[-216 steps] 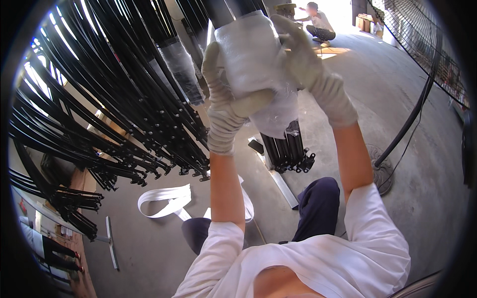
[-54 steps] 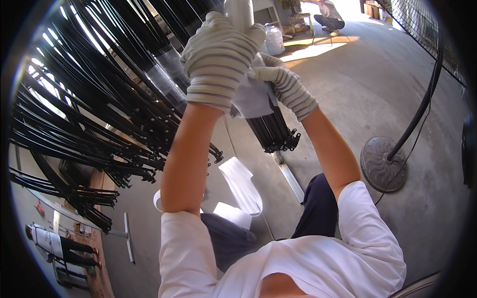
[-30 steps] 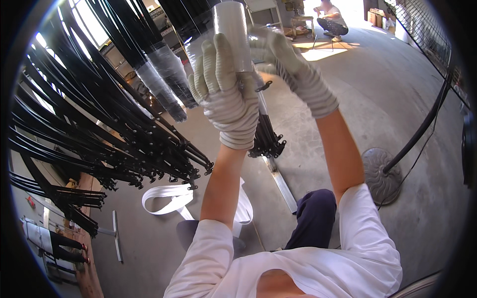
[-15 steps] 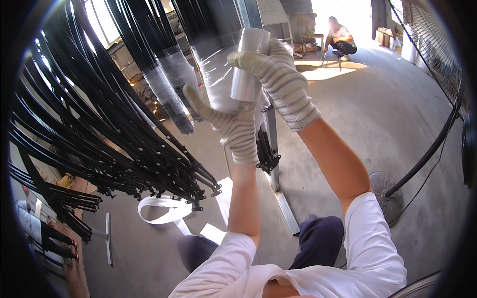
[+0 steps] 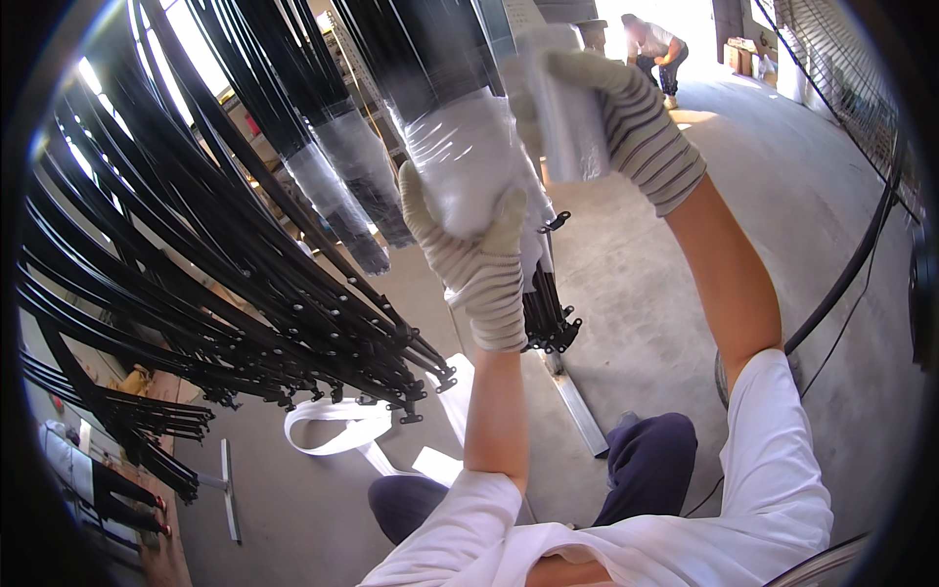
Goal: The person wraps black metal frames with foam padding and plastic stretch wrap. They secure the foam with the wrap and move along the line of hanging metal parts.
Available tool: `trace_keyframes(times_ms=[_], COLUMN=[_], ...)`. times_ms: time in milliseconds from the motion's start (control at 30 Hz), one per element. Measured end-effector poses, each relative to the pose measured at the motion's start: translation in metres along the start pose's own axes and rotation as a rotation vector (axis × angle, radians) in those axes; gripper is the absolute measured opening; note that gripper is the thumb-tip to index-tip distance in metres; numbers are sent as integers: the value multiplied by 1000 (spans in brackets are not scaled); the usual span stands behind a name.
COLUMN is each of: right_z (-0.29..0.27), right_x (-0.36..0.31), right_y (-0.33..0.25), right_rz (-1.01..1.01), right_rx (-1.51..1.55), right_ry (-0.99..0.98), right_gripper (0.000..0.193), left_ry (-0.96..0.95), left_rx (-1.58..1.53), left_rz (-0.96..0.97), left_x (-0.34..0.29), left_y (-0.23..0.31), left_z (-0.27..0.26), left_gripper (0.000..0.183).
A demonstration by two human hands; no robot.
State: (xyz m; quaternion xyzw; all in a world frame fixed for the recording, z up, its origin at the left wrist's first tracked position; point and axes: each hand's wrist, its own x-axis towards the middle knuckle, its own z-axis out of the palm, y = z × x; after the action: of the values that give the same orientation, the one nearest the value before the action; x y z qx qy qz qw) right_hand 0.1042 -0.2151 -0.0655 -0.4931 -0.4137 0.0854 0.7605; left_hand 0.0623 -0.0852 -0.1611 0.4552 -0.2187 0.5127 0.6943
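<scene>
Upper centre, hanging down from the top edge: a bundle of black rods, its lower part wrapped in clear film. Long axis steep, top leaning to the person's left, bare rod ends poking out below the wrap.

Key relation: film roll sits just right of the wrap, long axis close to parallel with the bundle. Right hand is the one on the roll, fingers curled round it; roll and fingertips are motion-blurred. Can't tell if the roll touches the bundle or if a strip of film links the two.

Left hand is nearer the bundle: below and in front of the wrap, palm cupped up against it, thumb and fingers spread to either side, not clenched. Both hands in striped knit gloves.

Next out: two more wrapped bundles to the left, then a dense row of bare black rods fanning across the left side. On the floor: white strip in loops, metal foot below the rod ends. Far right, wire guard. One person stooping at the back, another at lower left.

Labels: no brand or writing legible. Pale board at the top edge, too small and blurred to read.
</scene>
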Motion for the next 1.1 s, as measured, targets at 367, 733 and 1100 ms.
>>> trace_keyframes(times_ms=[367,733,1100], right_z=[-54,28,21], right_x=[22,52,15], right_y=[20,150,115], right_rz=[66,141,49], right_rx=[-83,417,311], right_ry=[118,-57,107], right_gripper=[42,50,69], left_ry=[46,101,150], left_rx=[5,361,153], left_rz=[-73,-115,-327], left_x=[4,-57,-36], left_y=[29,8,11], left_z=[-9,-66,-74], left_gripper=[79,68,65])
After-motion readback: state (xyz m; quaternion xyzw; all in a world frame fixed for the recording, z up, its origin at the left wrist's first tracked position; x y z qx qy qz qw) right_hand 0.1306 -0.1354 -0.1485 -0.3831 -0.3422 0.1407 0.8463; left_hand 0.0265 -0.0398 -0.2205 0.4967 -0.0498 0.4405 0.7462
